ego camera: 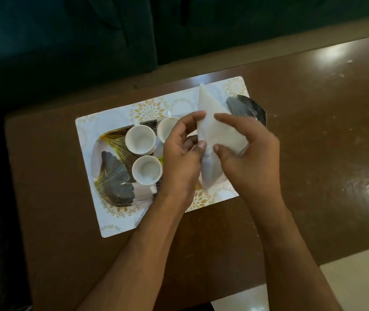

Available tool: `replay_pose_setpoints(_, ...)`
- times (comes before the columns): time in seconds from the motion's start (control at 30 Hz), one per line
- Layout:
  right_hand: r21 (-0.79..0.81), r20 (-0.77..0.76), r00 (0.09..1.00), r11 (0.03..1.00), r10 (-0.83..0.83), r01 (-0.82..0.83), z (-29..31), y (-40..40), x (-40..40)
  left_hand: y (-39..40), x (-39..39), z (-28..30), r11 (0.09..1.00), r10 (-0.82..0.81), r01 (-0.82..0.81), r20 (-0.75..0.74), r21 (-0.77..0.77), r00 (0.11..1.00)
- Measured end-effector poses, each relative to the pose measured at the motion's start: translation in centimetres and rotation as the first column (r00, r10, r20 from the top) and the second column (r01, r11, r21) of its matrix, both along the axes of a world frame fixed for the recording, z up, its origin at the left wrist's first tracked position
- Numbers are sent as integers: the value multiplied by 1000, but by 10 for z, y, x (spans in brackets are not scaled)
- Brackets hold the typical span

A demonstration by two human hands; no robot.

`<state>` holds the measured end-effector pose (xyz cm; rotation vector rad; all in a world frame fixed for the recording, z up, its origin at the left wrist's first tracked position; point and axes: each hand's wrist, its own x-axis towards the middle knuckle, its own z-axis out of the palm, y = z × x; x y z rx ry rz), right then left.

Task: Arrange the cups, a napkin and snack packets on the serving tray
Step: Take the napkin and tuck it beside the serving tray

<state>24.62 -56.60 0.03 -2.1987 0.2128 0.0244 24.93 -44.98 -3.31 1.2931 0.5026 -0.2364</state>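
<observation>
Both hands hold the white napkin point(210, 129) above the tray point(111, 178). The left hand point(182, 153) and right hand point(248, 153) pinch it between thumb and fingers point(195, 115). Three cups point(140, 139) stand on the tray, left of the fingers.

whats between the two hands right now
In the head view, the folded white napkin lies between the left hand and the right hand; both pinch it above the serving tray.
</observation>
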Motion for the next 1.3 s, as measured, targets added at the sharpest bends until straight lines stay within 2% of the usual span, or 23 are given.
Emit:
replay_pose_setpoints(0.1,-144,65,998,989,-14,23,3,-14,8,-22,11,1,996,-59,56,35,68,998)
replay_pose_setpoints(0.23,-328,113,994,944,-1,38,6,-34,21,-46,28,5,996,-75,75,7,38,997)
replay_pose_setpoints(0.37,-420,136,991,905,-14,70,7,-52,32,-62,45,8,994,-79,80,-15,72,997)
replay_pose_setpoints(0.5,-449,116,992,888,-48,96,3,-66,43,-72,61,5,987,-96,104,-71,121,993)
replay_pose_setpoints(0.67,-453,-6,1000,891,-25,20,-6,-69,51,-80,71,2,975,-142,164,-145,153,979)
replay_pose_setpoints(0.8,-438,-27,1000,899,7,-18,-18,-70,53,-84,75,-1,972,-136,165,-175,169,975)
replay_pose_setpoints(1.17,-364,102,994,928,-43,77,-33,-77,57,-93,77,-12,960,-160,198,-189,198,969)
replay_pose_setpoints(1.3,-368,91,994,926,-56,86,-39,-75,54,-93,75,-14,955,-177,213,-183,206,967)
